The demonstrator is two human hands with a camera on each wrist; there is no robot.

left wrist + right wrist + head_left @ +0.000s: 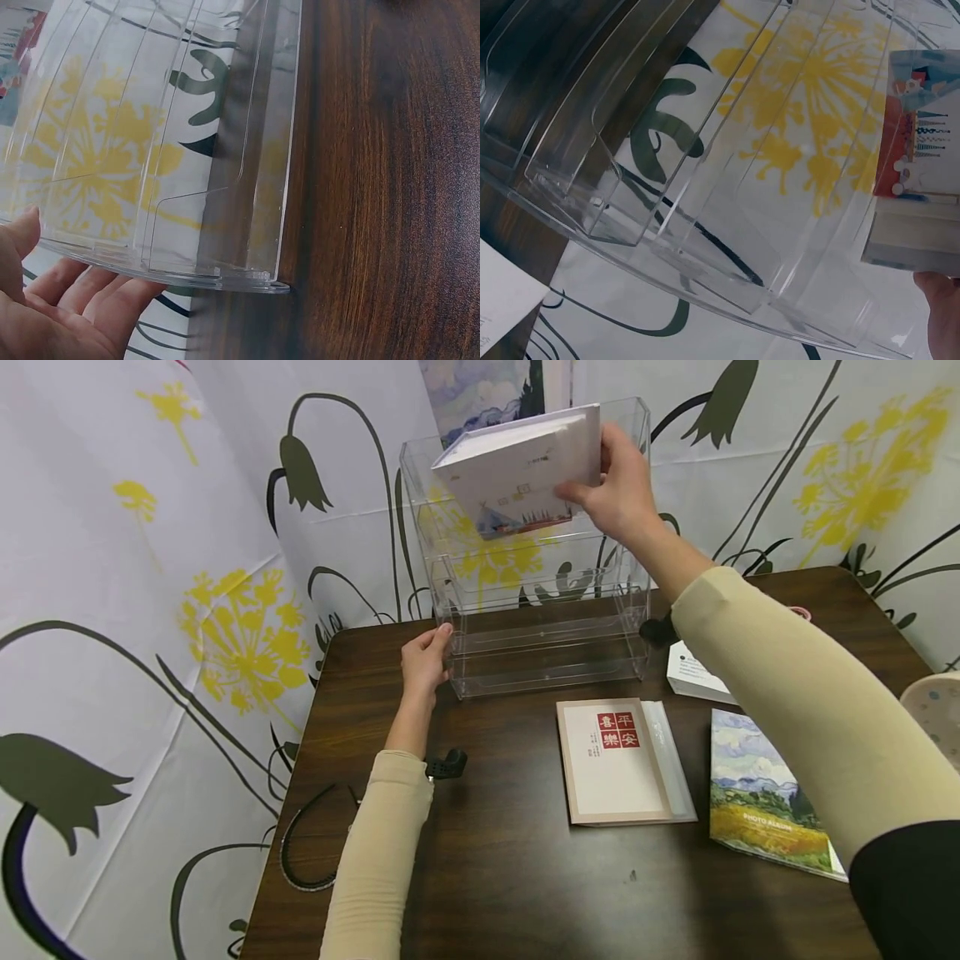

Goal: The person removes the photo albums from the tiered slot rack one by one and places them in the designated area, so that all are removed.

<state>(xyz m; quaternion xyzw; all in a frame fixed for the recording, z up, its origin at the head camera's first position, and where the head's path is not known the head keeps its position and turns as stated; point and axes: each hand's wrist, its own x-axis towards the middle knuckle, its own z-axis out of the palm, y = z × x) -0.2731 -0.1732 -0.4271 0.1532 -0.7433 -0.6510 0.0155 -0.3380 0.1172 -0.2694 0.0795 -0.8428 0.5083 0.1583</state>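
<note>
My right hand grips a thick white album by its right side, thumb on the front cover. A tent and small trees are printed on the cover. The album is tilted in front of the upper part of a clear acrylic tiered rack. In the right wrist view, part of the album shows at the right, with a fingertip below it. My left hand holds the rack's left side edge low down, and in the left wrist view its fingers lie along the outside of the wall.
A painting-covered book stands upright at the rack's top back. On the table lie a cream album with red characters, a landscape photo album, a white box and a dark headband. Patterned cloth hangs behind.
</note>
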